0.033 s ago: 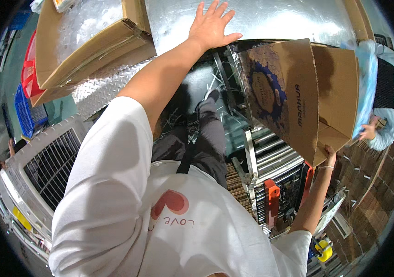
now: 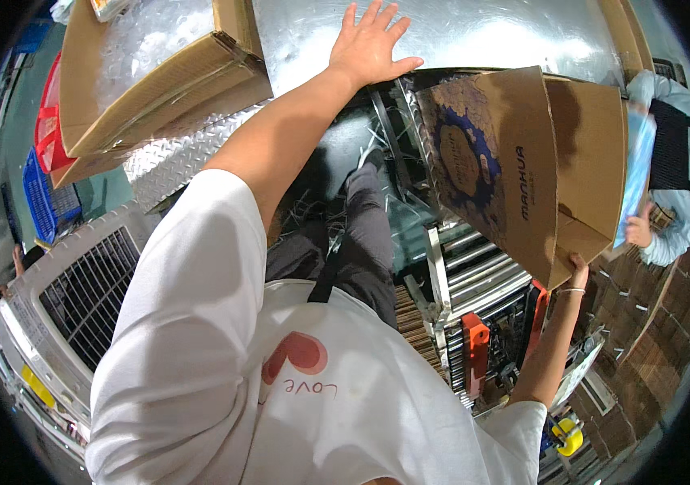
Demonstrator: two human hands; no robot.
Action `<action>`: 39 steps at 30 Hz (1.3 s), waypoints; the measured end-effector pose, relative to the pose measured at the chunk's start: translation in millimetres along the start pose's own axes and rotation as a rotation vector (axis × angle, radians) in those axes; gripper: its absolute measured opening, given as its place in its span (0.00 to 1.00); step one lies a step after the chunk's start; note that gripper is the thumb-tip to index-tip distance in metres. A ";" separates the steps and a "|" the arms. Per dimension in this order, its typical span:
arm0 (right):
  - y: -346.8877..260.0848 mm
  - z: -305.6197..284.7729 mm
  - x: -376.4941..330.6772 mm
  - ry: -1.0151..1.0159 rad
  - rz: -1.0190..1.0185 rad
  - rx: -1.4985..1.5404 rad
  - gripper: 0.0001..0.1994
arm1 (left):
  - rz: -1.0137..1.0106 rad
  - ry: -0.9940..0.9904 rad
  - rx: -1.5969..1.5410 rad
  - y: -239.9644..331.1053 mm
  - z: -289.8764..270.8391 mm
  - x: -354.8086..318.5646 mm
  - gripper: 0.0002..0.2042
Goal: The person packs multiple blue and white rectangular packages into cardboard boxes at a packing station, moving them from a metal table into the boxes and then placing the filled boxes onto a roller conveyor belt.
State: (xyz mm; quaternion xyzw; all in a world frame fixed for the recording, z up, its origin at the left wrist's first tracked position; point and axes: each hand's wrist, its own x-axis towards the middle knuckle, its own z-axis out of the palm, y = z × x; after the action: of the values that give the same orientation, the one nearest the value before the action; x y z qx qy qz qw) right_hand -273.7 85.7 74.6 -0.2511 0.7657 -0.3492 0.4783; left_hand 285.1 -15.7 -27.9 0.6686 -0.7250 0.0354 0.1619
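My left hand (image 2: 368,50) rests on the shiny metal tabletop (image 2: 458,32), palm down, fingers spread, holding nothing. At the right, my right hand (image 2: 577,268) grips the near lower corner of a brown cardboard box (image 2: 515,153). The box stands tilted, with a dark blue round print on its side and its open inside showing bare cardboard. Some of my right fingers are hidden by the box wall. Just beyond the box, a co-worker's hand (image 2: 640,228) is beside a flat light-blue plastic-looking piece (image 2: 636,170).
A carton (image 2: 159,97) of clear plastic pieces stands at the far left, above textured metal plate (image 2: 191,145). Blue (image 2: 48,194) and red baskets lie left of it. A roller conveyor (image 2: 474,275) with orange brackets (image 2: 476,343) runs below the box. Stacked flat cardboard (image 2: 644,347) fills the right.
The co-worker's light-blue piece looks narrower and has shifted; their arm and hand have moved slightly. My hands and the cardboard box stay practically where they were.
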 end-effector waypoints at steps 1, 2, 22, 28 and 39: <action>-0.2 -4.9 0.9 0.021 -0.008 -0.009 0.10 | 0.005 -0.002 -0.011 1.3 0.2 2.0 0.35; -0.4 -4.2 2.3 0.034 -0.012 -0.020 0.08 | 0.005 -0.009 -0.015 0.7 -0.5 2.1 0.36; -13.6 12.1 -15.2 -0.020 0.124 -0.046 0.21 | -0.006 -0.011 -0.305 -12.2 -4.5 6.2 0.31; -0.6 -16.5 -8.8 -0.023 0.034 -0.065 0.24 | -0.010 -0.070 -0.319 -4.7 -11.3 7.1 0.30; 8.5 -23.8 -1.8 0.027 0.019 -0.018 0.14 | -0.039 -0.055 -0.281 -4.9 -2.3 6.9 0.30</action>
State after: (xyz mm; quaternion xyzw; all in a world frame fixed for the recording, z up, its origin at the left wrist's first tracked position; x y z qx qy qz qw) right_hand -294.9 99.4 76.2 -0.2436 0.7775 -0.3410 0.4689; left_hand 289.9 -22.2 -24.6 0.6540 -0.7138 -0.0877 0.2345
